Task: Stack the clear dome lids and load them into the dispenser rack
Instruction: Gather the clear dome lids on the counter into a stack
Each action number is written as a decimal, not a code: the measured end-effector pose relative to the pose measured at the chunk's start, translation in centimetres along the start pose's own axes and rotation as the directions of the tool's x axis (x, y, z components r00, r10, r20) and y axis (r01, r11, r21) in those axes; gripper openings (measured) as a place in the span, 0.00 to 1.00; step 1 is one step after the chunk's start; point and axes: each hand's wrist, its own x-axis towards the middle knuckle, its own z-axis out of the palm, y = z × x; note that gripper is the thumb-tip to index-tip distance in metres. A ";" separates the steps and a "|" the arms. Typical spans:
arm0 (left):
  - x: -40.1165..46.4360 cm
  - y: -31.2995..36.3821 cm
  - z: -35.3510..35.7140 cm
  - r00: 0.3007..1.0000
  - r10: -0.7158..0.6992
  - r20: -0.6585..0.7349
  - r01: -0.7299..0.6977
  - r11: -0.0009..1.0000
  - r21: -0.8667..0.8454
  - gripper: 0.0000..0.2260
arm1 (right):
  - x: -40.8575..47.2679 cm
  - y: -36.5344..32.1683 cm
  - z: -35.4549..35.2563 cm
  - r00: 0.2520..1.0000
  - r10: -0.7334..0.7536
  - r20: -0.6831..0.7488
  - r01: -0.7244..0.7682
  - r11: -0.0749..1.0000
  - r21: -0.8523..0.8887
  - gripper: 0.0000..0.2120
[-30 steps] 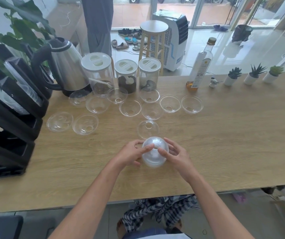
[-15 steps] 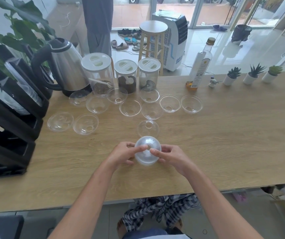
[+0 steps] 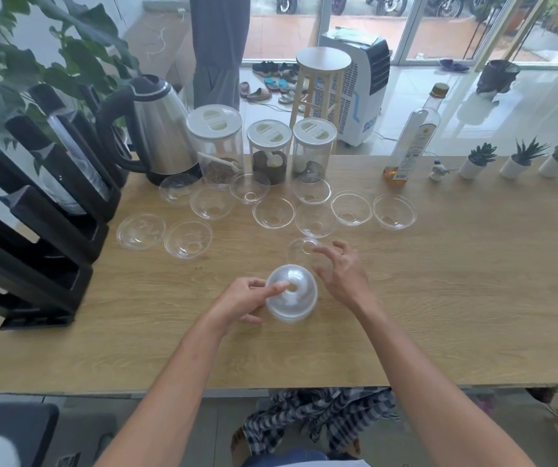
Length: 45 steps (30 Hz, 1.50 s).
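Note:
A small stack of clear dome lids (image 3: 291, 294) stands dome-up on the wooden table (image 3: 439, 298), near the front middle. My left hand (image 3: 244, 299) grips its left side, index finger lying on top near the hole. My right hand (image 3: 341, 269) is off the stack, fingers spread, hovering over a single dome lid (image 3: 299, 249) just behind. Several more loose lids lie hollow-side-up further back, among them one (image 3: 314, 220) in the middle and one (image 3: 188, 239) to the left. The black dispenser rack (image 3: 35, 230) stands at the table's left end, with lids in its upper slot.
A steel kettle (image 3: 159, 129) and three white-lidded jars (image 3: 217, 143) stand behind the loose lids. A glass bottle (image 3: 412, 136), a small figurine and three small potted plants (image 3: 520, 160) line the back right. A leafy plant rises behind the rack.
My right hand has let go of the stack and moved back and right over the single lid. My left hand keeps hold of the stack, which has shifted slightly left.

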 end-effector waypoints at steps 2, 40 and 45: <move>0.0 0.0 0.0 1.000 -0.002 -0.002 0.002 1.000 0.003 0.26 | -0.4 0.7 0.0 0.999 0.015 -0.032 -0.014 0.999 0.034 0.20; 0.3 -0.1 0.2 0.999 -0.046 -0.003 0.045 0.996 -0.071 0.29 | -6.7 -2.7 0.4 0.910 0.303 0.284 -0.414 0.603 0.682 0.50; 0.7 -0.7 0.0 1.000 -0.030 0.000 0.030 0.992 -0.119 0.42 | -7.1 -2.0 0.6 0.895 0.294 0.335 -0.443 0.496 0.747 0.55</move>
